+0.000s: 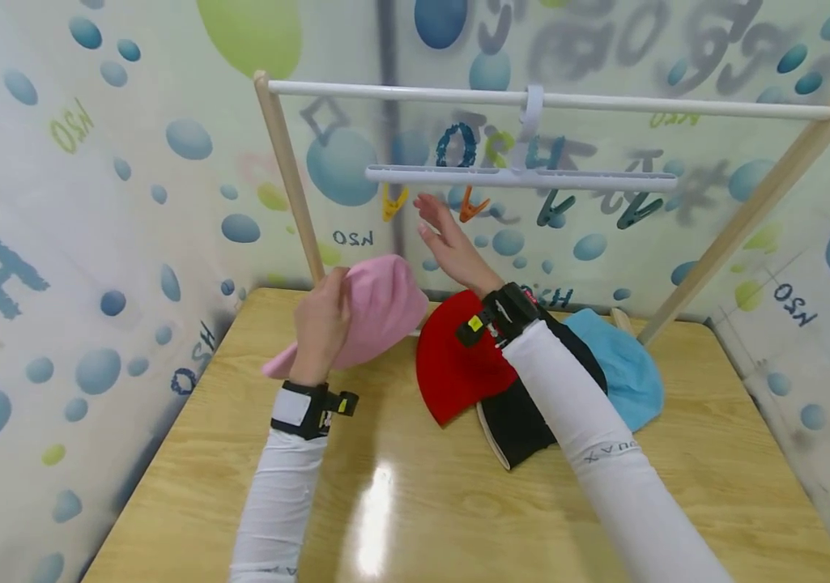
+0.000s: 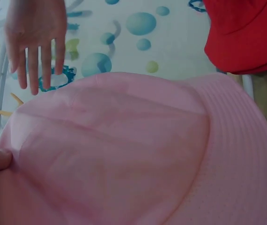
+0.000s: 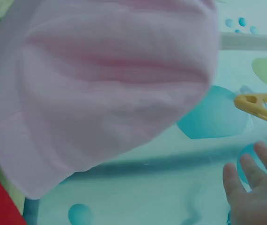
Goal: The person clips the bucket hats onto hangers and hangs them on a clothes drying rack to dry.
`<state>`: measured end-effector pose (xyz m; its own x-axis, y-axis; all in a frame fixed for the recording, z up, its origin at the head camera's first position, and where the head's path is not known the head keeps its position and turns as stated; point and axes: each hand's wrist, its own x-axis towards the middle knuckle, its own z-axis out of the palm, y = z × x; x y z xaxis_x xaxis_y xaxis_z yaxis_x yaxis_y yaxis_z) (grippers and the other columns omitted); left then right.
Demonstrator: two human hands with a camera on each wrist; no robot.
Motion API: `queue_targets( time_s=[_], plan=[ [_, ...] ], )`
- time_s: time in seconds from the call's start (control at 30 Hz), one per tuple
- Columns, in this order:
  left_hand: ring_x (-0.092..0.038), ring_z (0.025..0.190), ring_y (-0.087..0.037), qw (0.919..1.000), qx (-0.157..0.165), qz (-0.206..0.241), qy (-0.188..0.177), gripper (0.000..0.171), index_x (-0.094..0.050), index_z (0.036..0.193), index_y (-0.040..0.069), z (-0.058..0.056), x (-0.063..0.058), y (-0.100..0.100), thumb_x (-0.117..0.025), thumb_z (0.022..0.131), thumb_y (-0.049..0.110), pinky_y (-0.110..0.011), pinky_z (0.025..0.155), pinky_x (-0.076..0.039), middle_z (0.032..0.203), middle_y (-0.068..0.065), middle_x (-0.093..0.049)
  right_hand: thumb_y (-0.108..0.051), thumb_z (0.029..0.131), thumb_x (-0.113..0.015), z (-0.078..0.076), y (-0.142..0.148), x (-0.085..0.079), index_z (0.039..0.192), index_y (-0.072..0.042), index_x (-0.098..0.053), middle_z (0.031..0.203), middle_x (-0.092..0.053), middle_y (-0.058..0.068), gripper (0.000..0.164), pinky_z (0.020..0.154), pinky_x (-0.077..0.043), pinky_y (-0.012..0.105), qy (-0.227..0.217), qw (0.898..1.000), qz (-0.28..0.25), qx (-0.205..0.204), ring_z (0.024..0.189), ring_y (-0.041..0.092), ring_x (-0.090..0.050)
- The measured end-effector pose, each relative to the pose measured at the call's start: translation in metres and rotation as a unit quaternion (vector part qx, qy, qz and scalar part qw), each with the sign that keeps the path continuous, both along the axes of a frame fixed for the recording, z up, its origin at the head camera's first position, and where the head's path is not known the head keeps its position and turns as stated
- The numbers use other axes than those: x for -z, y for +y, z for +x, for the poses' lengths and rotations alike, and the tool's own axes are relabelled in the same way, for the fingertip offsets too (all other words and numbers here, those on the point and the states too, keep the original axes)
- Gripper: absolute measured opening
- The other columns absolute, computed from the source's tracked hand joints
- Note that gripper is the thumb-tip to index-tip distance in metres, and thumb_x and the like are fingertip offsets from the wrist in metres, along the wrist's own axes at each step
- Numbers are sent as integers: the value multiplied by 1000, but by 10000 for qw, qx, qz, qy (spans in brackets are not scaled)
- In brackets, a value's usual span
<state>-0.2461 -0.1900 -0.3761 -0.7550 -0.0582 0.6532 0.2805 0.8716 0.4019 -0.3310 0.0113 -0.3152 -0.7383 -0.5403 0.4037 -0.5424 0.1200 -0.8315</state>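
My left hand [image 1: 323,324] pinches a pink bucket hat [image 1: 383,312] by its crown and holds it up off the table, left of centre. In the left wrist view the hat [image 2: 124,150] fills most of the picture, its stitched brim to the right. My right hand [image 1: 458,251] is raised with straight fingers and holds nothing; it is just below the hanger, near an orange clip [image 1: 470,206]. A yellow clip [image 1: 392,204] hangs above the pink hat. The white hanger [image 1: 444,175] is hooked on a white rod [image 1: 640,103].
A red hat [image 1: 458,356], a black hat [image 1: 520,421] and a light blue hat [image 1: 619,364] lie overlapping on the wooden table [image 1: 458,518], partly behind my right forearm. Two dark green clips [image 1: 555,209] hang at the hanger's right. Wooden posts [image 1: 750,219] carry the rod.
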Motion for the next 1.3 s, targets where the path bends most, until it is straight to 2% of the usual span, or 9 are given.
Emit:
queue_targets(
  time_s=[0.23,0.43,0.67,0.9,1.1,1.3],
  plan=[
    [-62,66,-38,9999,-1,142,-21,18,-58,104,0,-1,8,-3,-45,94,8,-47,55,-52,84,-26,-66,-4,98,-34,-14,1,-10,143,-3,-17,150,-21,20,48,110,-26,45,-251,9993,-153,-219,137,30,-22],
    [-63,70,-38,9995,-35,299,60,17,-58,101,-1,6,14,-10,-47,94,10,-47,57,-52,86,-26,-67,-5,99,-33,-18,-8,-12,144,-7,-20,151,-22,17,47,111,-24,43,-588,9965,-394,-434,136,27,-25],
    [-63,69,-39,9996,-66,232,137,15,-59,100,-1,8,18,-15,-48,93,8,-49,57,-52,85,-26,-67,-3,97,-37,-22,-18,-4,140,-5,-30,145,-33,19,43,110,-28,42,-573,9964,-566,-263,130,26,-33],
    [-62,66,-38,9993,-52,159,344,15,-59,99,-1,2,16,-13,-50,92,9,-49,54,-51,83,-26,-67,-9,98,-40,-40,-19,11,134,-7,-39,136,-44,18,37,107,-32,41,-729,9912,-1051,-348,124,21,-39],
    [-62,64,-37,9987,28,77,494,15,-60,99,-1,-3,9,-5,-50,92,8,-47,54,-51,80,-25,-67,-10,97,-43,-42,-19,9,126,1,-43,128,-48,25,32,105,-35,40,-847,9865,-1345,-384,122,26,-43],
    [-62,65,-36,9987,73,50,505,16,-61,99,0,-11,2,1,-50,92,9,-47,55,-51,80,-23,-68,-9,96,-45,-44,-18,5,122,4,-42,131,-46,28,30,105,-35,43,-1104,9828,-1440,-344,124,30,-42]
  ],
)
